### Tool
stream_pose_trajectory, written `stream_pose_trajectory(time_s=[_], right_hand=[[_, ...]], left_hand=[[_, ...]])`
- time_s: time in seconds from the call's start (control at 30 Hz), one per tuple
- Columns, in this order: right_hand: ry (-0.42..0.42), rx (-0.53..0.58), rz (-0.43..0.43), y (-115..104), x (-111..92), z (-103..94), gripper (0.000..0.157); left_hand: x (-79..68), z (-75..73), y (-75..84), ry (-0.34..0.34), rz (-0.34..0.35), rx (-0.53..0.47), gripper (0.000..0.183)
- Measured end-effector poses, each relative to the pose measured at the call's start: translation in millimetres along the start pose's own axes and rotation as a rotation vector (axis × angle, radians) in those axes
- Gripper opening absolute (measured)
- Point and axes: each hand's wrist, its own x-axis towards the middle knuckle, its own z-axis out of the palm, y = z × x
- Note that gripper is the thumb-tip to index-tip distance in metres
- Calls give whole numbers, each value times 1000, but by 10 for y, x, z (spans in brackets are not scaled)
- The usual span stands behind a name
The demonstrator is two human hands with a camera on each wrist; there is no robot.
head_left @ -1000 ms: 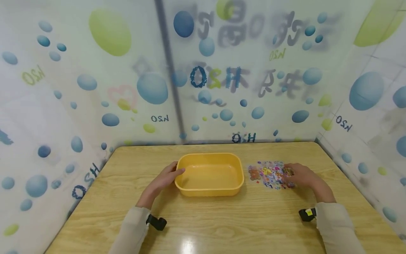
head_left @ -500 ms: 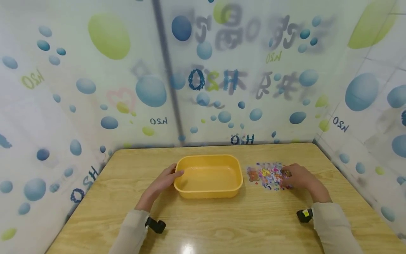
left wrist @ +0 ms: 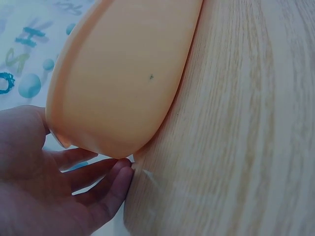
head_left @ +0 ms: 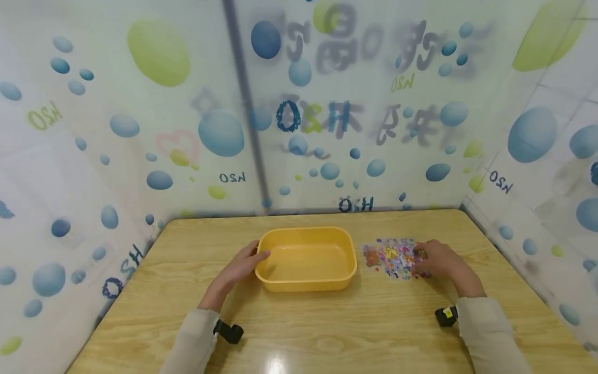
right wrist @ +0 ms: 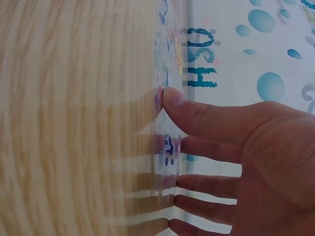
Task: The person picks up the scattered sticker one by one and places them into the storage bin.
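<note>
A yellow plastic basin [head_left: 306, 262] stands on the table in the middle of the head view, with nothing in it. My left hand [head_left: 243, 262] holds its left end, thumb over the rim and fingers outside against the wall. The left wrist view shows those fingers [left wrist: 106, 191] by the basin's lower edge. To the basin's right lies a clear sheet of colourful stickers [head_left: 394, 258], bears and small figures among them. My right hand [head_left: 441, 259] rests on the sheet's right end. In the right wrist view its thumb and spread, nearly straight fingers [right wrist: 209, 209] touch the clear sheet.
The wooden table [head_left: 327, 332] reaches back to a white wall covering [head_left: 299, 171] printed with blue and green drops. Similar coverings close off both sides. Black cameras are strapped at the left wrist [head_left: 229, 331] and right wrist [head_left: 447, 316].
The view has shifted slightly. Both hands keep their places, the left on the basin and the right on the sticker sheet, and neither thing has visibly moved on the table.
</note>
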Motion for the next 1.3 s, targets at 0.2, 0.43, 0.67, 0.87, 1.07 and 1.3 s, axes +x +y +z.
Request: stream_pose_trajectory(time_s=[0.2, 0.43, 0.67, 0.87, 1.07, 1.3], right_hand=[[-10, 23, 6, -7, 12, -1, 56], [2, 57, 23, -27, 20, 5, 52], [23, 28, 63, -50, 34, 27, 47], [31, 18, 90, -89, 17, 32, 47], [42, 112, 80, -114, -22, 0, 58], [44, 212, 116, -39, -56, 4, 68]], left_hand=[[4, -21, -17, -8, 5, 16, 61], [11, -33, -2, -2, -14, 10, 64], [6, -14, -12, 15, -6, 11, 59], [-9, -9, -14, 34, 48, 21, 59], [-23, -13, 3, 43, 55, 46, 61], [24, -7, 10, 16, 67, 35, 61]])
